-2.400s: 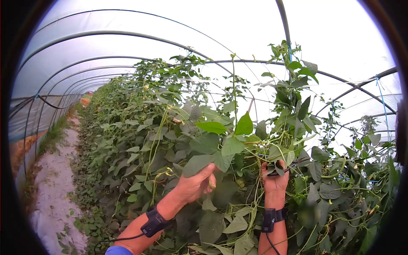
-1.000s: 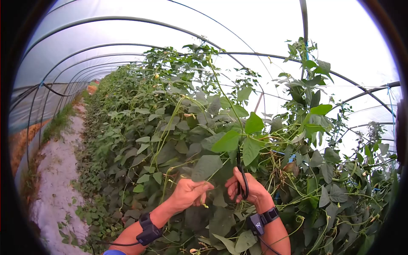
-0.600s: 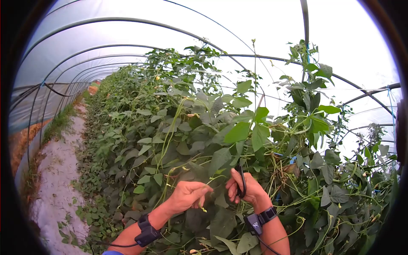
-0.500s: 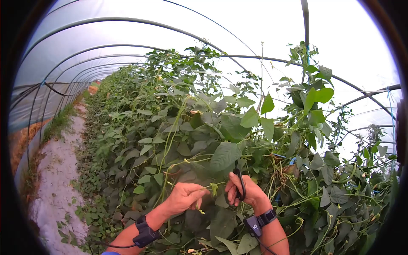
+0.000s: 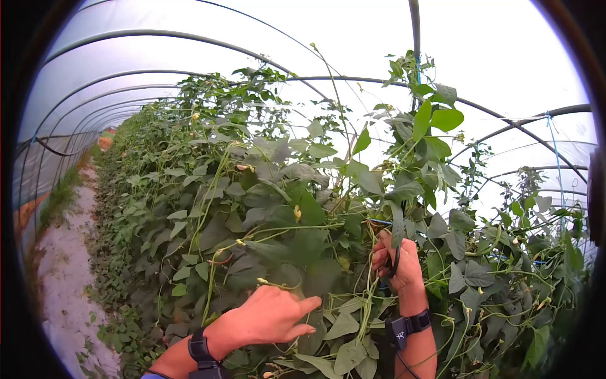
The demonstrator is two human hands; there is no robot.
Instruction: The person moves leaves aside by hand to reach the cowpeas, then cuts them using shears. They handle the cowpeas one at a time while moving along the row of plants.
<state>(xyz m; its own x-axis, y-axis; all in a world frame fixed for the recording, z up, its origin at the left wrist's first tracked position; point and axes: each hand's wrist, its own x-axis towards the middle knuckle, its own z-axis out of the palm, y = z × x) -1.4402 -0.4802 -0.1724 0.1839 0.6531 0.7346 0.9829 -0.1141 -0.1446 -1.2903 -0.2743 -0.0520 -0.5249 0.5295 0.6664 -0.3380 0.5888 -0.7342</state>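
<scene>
My left hand [image 5: 268, 316] is in front of the bean vines [image 5: 252, 208], with the index finger stretched out to the right and the thumb apart below it. Nothing shows between those fingers. A thin stem with a yellow-green bud [image 5: 264, 281] lies just above its knuckles. My right hand [image 5: 404, 268] is closed around black-handled scissors [image 5: 396, 260], the loop showing along the palm and the blades hidden by leaves. Its fingertips are right at a bundle of pale green stems [image 5: 368, 284]. A blue tie [image 5: 381, 222] sits just above that hand.
Dense foliage climbs toward the dark hoops [image 5: 189, 35] of a plastic tunnel. A pale path [image 5: 66, 271] runs along the left side of the row. Blue strings [image 5: 557, 151] hang at the right. Both wrists wear black strapped devices [image 5: 407, 325] with cables.
My left hand has let go of the small green shoot it pinched and spread its fingers. My right hand has moved right and up, in among the stems, still with the scissors. The view has shifted right.
</scene>
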